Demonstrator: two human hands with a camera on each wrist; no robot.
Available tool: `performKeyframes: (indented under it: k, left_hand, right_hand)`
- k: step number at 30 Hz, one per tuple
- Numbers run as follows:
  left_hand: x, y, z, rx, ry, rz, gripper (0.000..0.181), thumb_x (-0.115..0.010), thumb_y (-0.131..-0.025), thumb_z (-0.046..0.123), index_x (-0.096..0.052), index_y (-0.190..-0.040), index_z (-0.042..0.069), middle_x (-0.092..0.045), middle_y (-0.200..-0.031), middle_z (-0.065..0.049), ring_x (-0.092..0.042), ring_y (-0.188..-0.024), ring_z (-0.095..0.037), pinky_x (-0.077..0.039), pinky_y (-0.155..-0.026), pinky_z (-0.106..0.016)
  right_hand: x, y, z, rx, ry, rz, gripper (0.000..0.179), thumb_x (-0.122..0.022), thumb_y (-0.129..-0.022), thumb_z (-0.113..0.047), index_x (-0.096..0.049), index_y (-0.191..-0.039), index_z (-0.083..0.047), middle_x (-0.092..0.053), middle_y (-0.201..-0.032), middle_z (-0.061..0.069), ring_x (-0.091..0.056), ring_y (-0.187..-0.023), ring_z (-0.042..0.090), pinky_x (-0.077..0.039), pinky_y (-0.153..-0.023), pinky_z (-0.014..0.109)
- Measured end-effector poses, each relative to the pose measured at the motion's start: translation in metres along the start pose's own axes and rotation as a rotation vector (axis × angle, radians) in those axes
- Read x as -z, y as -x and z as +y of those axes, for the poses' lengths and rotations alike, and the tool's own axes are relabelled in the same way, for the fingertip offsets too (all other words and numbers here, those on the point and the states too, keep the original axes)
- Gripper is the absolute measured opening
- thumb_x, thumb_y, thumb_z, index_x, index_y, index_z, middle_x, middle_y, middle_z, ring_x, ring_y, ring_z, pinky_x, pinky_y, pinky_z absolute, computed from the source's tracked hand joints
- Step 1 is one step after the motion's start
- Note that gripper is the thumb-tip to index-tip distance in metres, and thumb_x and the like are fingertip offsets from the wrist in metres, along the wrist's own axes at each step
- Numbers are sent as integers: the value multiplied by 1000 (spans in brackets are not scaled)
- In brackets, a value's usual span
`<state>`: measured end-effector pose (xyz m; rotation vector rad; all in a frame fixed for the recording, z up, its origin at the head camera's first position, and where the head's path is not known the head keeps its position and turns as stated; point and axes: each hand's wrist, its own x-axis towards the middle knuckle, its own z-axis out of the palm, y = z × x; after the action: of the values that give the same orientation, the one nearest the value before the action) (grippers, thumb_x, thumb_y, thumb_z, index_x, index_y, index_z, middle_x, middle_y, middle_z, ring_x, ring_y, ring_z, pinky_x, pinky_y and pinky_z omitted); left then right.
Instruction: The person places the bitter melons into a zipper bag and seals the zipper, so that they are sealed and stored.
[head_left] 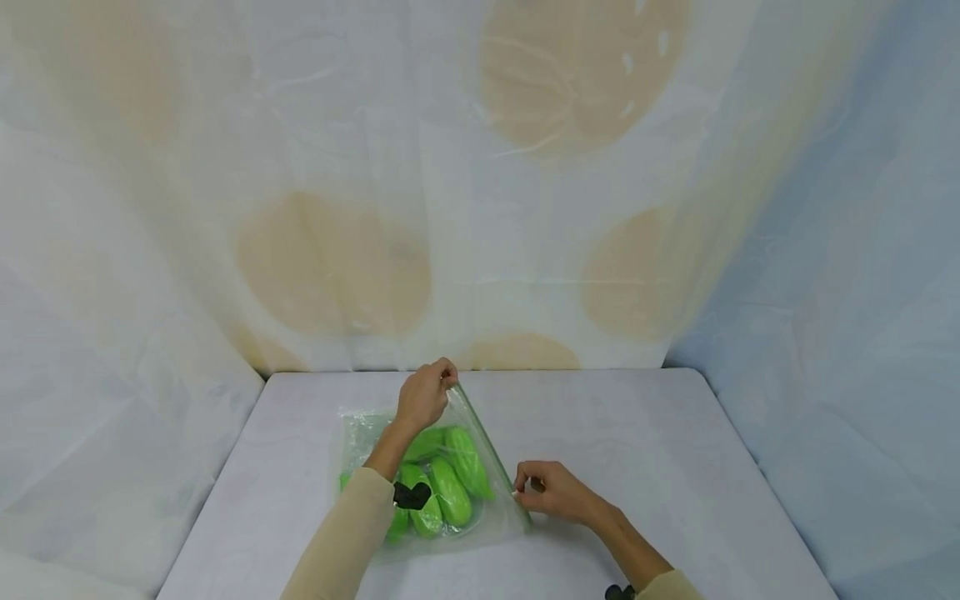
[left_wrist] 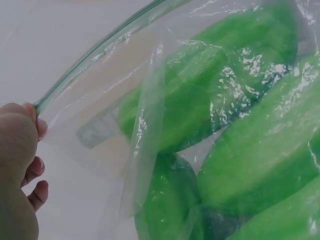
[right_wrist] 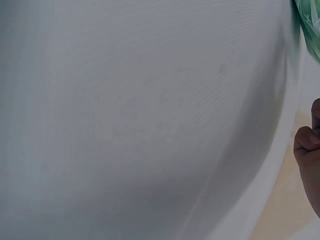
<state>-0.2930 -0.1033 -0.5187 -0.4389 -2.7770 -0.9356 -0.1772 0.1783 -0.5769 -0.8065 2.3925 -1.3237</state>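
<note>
A clear zip bag (head_left: 491,512) with a green zip strip (head_left: 480,425) lies on the table, holding several smooth, bright green, elongated fruit-like pieces (head_left: 450,490). At the far end of the strip, my left hand (head_left: 426,395) pinches the bag's corner between thumb and fingers. In the left wrist view, that hand (left_wrist: 17,150) grips the end of the zip, and the plastic stretches away over the green pieces (left_wrist: 210,80). My right hand (head_left: 553,490) pinches the strip close to its near end. Only part of the right hand (right_wrist: 309,145) shows in the right wrist view.
The table (head_left: 637,433) has a pale, smooth top. Hanging sheets enclose it: a back sheet (head_left: 450,167) with large tan spots, a left sheet (head_left: 97,375) and a bluish right sheet (head_left: 847,358).
</note>
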Motion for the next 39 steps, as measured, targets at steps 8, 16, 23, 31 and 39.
performKeyframes:
  k: [8, 16, 23, 31, 39]
  left_hand:
    - [6, 2, -6, 8, -8, 32, 7, -60, -101, 21, -64, -99, 15, -69, -95, 2, -53, -71, -15, -42, -57, -30]
    - [9, 3, -11, 1, 4, 52, 6, -61, -100, 19, -64, -99, 13, -69, -94, 1, -55, -74, -16, -44, -59, -31]
    - [9, 3, -10, -14, 10, 48, 10, -60, -101, 23, -64, -100, 14, -69, -95, 1, -55, -72, -15, -44, -60, -30]
    - [11, 1, -6, -8, 22, 37, 7, -60, -101, 21, -62, -99, 15, -69, -94, 2, -54, -72, -15, -43, -60, -31]
    - [12, 4, -6, -8, 45, 34, 6, -60, -100, 23, -62, -100, 17, -69, -98, 1, -52, -66, -13, -42, -55, -29]
  right_hand:
    - [3, 9, 2, -15, -16, -79, 10, -73, -88, -19, -64, -85, -21, -61, -92, -2, -54, -90, 11, -47, -86, 33]
    - [6, 15, 5, -16, -12, -104, 11, -74, -87, -18, -64, -83, -22, -59, -91, 5, -53, -88, 16, -47, -77, 35]
    - [6, 16, 7, 2, 57, -82, 9, -74, -85, -20, -66, -86, -25, -58, -95, -2, -54, -91, 23, -45, -79, 33]
    - [6, 13, 11, 12, 69, -67, 10, -76, -84, -21, -68, -89, -24, -58, -99, -4, -53, -94, 26, -44, -80, 36]
    - [6, 13, 12, 10, 93, -73, 9, -75, -85, -26, -67, -90, -28, -59, -99, -8, -55, -93, 22, -45, -81, 33]
